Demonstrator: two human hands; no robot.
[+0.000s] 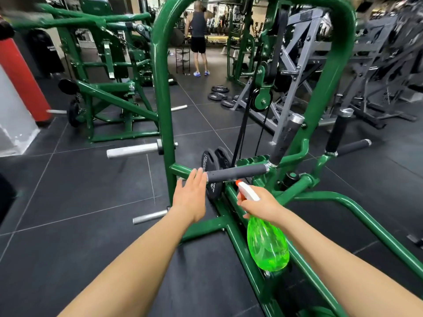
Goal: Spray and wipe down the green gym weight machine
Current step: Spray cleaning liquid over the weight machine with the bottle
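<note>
green painted steel weight machine frame (164, 92), rigid and heavy, is standing just ahead of both hands, its grey foam handle (237, 173) touching the flat left hand (191, 196) while the right hand (258, 205) is gripping the light translucent green plastic spray bottle (266, 244) by its neck.

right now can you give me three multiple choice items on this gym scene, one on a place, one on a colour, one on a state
1. Where is the nozzle of the translucent green spray bottle aimed?
A. just below the horizontal grey foam grip bar
B. at the red pillar
C. at the floor tiles behind the person

2. What colour is the nozzle tip?
A. blue
B. orange
C. black

3. How is the left hand?
A. gripping a cloth
B. curled in a fist
C. fingers straight, tips at the bar's end

Answers: 1 A, the nozzle sits just below the bar. 2 B, an orange tip on a white sprayer head. 3 C, the flat hand holds nothing, while the right hand grips the bottle.
</note>
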